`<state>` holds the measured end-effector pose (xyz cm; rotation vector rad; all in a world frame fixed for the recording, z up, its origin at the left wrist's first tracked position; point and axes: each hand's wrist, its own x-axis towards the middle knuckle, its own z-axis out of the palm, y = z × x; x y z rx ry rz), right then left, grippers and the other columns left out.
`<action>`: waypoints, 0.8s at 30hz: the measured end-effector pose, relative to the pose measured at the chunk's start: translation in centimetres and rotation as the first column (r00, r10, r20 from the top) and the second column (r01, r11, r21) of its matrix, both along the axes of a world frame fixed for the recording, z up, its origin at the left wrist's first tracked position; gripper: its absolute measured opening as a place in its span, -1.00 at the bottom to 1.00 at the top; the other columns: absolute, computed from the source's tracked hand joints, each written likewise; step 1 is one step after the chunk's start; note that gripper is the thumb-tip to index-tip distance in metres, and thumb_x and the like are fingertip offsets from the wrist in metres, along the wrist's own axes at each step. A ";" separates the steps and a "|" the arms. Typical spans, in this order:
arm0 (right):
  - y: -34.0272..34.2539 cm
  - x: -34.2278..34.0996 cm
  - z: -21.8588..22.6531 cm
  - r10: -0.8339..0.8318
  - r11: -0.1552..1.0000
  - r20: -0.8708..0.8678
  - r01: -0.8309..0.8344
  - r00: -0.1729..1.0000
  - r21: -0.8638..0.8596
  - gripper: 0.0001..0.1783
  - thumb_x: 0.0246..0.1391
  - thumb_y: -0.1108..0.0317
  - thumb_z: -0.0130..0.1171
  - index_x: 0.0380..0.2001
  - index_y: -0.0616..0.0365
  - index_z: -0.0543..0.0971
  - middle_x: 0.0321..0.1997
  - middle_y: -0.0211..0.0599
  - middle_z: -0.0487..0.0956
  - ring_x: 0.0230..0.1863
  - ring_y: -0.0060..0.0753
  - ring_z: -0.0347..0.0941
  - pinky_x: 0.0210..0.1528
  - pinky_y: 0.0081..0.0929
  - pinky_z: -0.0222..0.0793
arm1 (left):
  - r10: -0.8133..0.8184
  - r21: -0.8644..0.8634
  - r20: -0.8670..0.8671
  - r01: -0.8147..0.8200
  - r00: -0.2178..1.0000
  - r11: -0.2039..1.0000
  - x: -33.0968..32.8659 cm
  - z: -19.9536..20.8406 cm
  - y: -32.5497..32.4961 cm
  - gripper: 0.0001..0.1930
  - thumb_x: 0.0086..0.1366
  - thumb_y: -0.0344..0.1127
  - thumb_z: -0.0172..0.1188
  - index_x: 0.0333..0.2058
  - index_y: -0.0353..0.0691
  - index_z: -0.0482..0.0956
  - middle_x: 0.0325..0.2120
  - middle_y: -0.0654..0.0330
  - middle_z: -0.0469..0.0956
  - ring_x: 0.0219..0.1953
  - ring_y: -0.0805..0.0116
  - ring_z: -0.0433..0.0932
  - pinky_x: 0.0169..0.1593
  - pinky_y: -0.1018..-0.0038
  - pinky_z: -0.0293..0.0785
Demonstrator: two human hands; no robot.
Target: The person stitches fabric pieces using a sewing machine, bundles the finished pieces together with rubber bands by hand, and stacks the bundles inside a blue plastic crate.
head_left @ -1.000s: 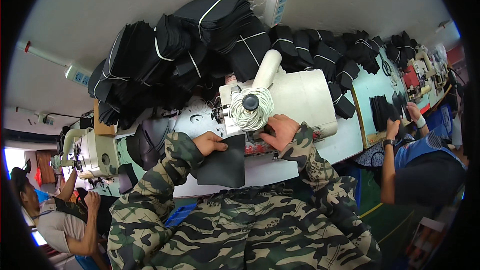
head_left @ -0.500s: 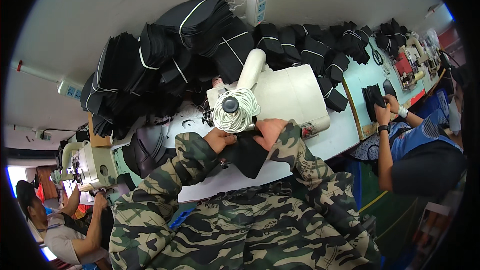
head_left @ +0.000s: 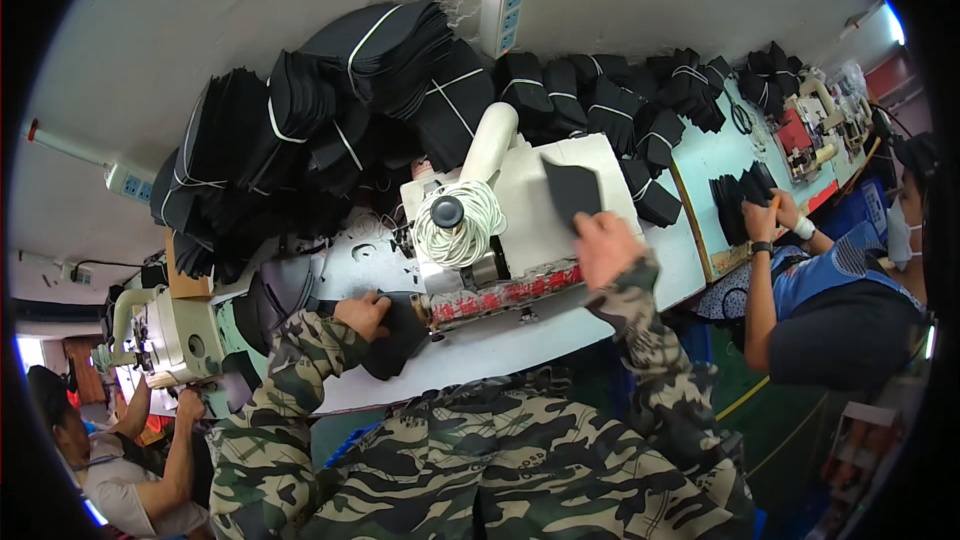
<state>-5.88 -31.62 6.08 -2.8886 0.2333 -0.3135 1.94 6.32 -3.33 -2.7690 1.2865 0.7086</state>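
Evidently, from my distant seat, I have the bare right hand (head_left: pixel 608 250) narrowed on the lower end of a flat, curved-edged matte-black panel (head_left: pixel 572 188), probably gripped by that end to leave its width uncovered. The panel shows over the broad top of a cream, box-bodied machine (head_left: pixel 615 175); I cannot tell whether they touch. My bare left hand (head_left: pixel 363 316) rests, fingers bent, on a wide, dark, flexible sheet (head_left: pixel 400 345) lying beside the machine on the white tabletop (head_left: pixel 480 355); whether it pinches or merely presses, I cannot tell (pressing would steady it). On the machine, a thick coil of white cord (head_left: pixel 470 245) surrounds a round black knob (head_left: pixel 447 211), presumably wound for tidiness. Farther out, tall black stacks bound with white ties (head_left: pixel 390 50) lean together, likely tied against sliding.
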 end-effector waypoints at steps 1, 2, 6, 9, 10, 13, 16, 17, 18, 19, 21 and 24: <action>0.9 -0.4 -0.9 0.059 0.997 0.003 -0.059 0.998 0.049 -0.73 -0.16 0.42 0.18 -0.29 0.19 0.54 -0.41 -0.17 0.47 -0.34 -0.11 0.43 -0.33 -0.32 0.38 | -0.022 -0.028 0.004 0.022 1.000 0.999 -0.6 -0.3 0.5 -0.76 0.12 -0.18 0.10 -0.26 -0.13 0.42 -0.34 0.12 0.45 -0.48 0.04 0.53 -0.44 0.15 0.42; 1.6 -1.0 -1.4 0.106 0.991 0.010 -0.106 0.994 0.084 -0.70 -0.17 0.40 0.21 -0.27 0.18 0.54 -0.42 -0.19 0.46 -0.35 -0.11 0.42 -0.32 -0.33 0.38 | -0.025 -0.040 0.008 0.025 1.000 0.999 -0.4 -0.6 -0.1 -0.76 0.12 -0.18 0.10 -0.26 -0.13 0.42 -0.34 0.12 0.45 -0.48 0.04 0.53 -0.44 0.15 0.42; 7.1 -4.1 -3.1 0.274 0.715 0.027 -0.223 0.961 0.663 -0.68 -0.15 0.28 0.26 -0.27 0.14 0.52 -0.40 -0.22 0.51 -0.41 -0.17 0.48 -0.39 -0.37 0.40 | -0.013 -0.038 0.123 0.018 0.992 0.999 -2.7 -0.2 0.0 -0.79 0.05 -0.28 0.13 -0.30 -0.13 0.43 -0.42 0.16 0.42 -0.39 0.16 0.54 -0.40 0.22 0.41; 8.8 -5.2 -4.4 0.317 0.624 -0.054 -0.166 0.947 0.763 -0.64 -0.13 0.26 0.28 -0.25 0.22 0.54 -0.40 -0.23 0.56 -0.49 -0.40 0.50 -0.42 -0.46 0.41 | -0.087 -0.240 0.357 0.181 0.930 0.954 -2.5 -1.0 0.0 -0.82 0.04 -0.31 0.12 -0.34 -0.15 0.42 -0.46 0.18 0.42 -0.44 0.19 0.52 -0.38 0.26 0.40; 8.9 -5.2 -4.8 0.321 0.622 -0.052 -0.169 0.946 0.765 -0.64 -0.13 0.26 0.28 -0.25 0.22 0.54 -0.40 -0.23 0.56 -0.49 -0.40 0.50 -0.42 -0.46 0.41 | -0.012 -0.239 0.271 0.080 0.962 0.968 -2.6 -1.6 0.2 -0.84 0.05 -0.34 0.10 -0.34 -0.18 0.45 -0.51 0.18 0.43 -0.47 0.19 0.51 -0.38 0.28 0.38; 9.1 -5.2 -5.6 0.485 0.606 -0.245 -0.120 0.839 0.787 -0.59 -0.10 0.21 0.28 -0.23 0.28 0.53 -0.37 -0.17 0.58 -0.47 -0.43 0.51 -0.38 -0.48 0.42 | 0.040 -0.296 -0.305 -0.135 0.952 0.945 -1.1 0.4 -0.3 -0.84 0.06 -0.36 0.12 -0.35 -0.25 0.50 -0.58 0.16 0.47 -0.51 0.22 0.48 -0.38 0.34 0.35; 9.9 -5.2 -5.2 0.481 0.455 -0.238 -0.009 0.844 0.890 -0.62 -0.04 0.26 0.24 -0.22 0.33 0.51 -0.36 -0.15 0.58 -0.47 -0.48 0.50 -0.39 -0.51 0.42 | -0.024 -0.241 -0.838 -0.332 0.544 0.912 0.8 7.3 -4.3 -0.81 0.15 -0.36 0.14 -0.31 -0.36 0.49 -0.53 0.21 0.48 -0.45 0.53 0.37 -0.30 0.50 0.32; 10.3 -4.8 -5.2 0.477 0.124 -0.242 0.208 0.845 0.970 -0.70 0.02 0.35 0.19 -0.24 0.36 0.51 -0.41 -0.18 0.58 -0.50 -0.54 0.48 -0.45 -0.59 0.41 | -0.028 -0.272 -0.823 -0.350 0.567 0.896 0.5 7.7 -5.4 -0.82 0.16 -0.36 0.13 -0.30 -0.35 0.49 -0.53 0.25 0.47 -0.45 0.55 0.36 -0.31 0.50 0.32; 10.5 -4.3 -5.2 0.489 0.118 -0.237 0.206 0.839 0.971 -0.70 0.02 0.35 0.19 -0.24 0.36 0.51 -0.41 -0.18 0.58 -0.50 -0.54 0.48 -0.45 -0.59 0.41 | -0.035 -0.304 -0.808 -0.365 0.588 0.880 0.1 7.9 -6.2 -0.82 0.18 -0.35 0.11 -0.30 -0.35 0.48 -0.52 0.29 0.47 -0.44 0.57 0.36 -0.31 0.51 0.31; 10.5 -3.7 -5.2 0.414 0.074 -0.232 0.221 0.881 0.972 -0.73 0.03 0.38 0.16 -0.24 0.37 0.51 -0.43 -0.20 0.58 -0.53 -0.56 0.46 -0.48 -0.63 0.39 | -0.027 -0.300 -0.807 -0.370 0.590 0.879 -0.1 7.6 -6.5 -0.82 0.18 -0.35 0.11 -0.30 -0.35 0.48 -0.52 0.29 0.47 -0.44 0.57 0.36 -0.31 0.51 0.31; 10.7 -2.9 -5.2 0.306 0.076 -0.246 0.234 0.920 0.969 -0.79 0.05 0.40 0.14 -0.30 0.36 0.52 -0.48 -0.24 0.57 -0.60 -0.61 0.44 -0.56 -0.67 0.35 | -0.025 -0.241 -0.911 -0.483 0.411 0.842 -0.8 6.6 -6.5 -0.83 0.24 -0.37 0.06 -0.28 -0.36 0.46 -0.48 0.33 0.47 -0.43 0.58 0.37 -0.32 0.53 0.33; 9.8 -2.5 -2.1 0.350 0.135 -0.416 0.394 0.839 0.909 -0.82 0.07 0.41 0.11 -0.36 0.35 0.54 -0.50 -0.26 0.57 -0.60 -0.60 0.45 -0.61 -0.68 0.30 | -0.029 -0.192 -0.973 -0.740 0.228 0.645 -1.8 8.9 -5.9 -0.82 0.28 -0.36 0.01 -0.25 -0.38 0.44 -0.47 0.33 0.45 -0.39 0.62 0.34 -0.29 0.59 0.31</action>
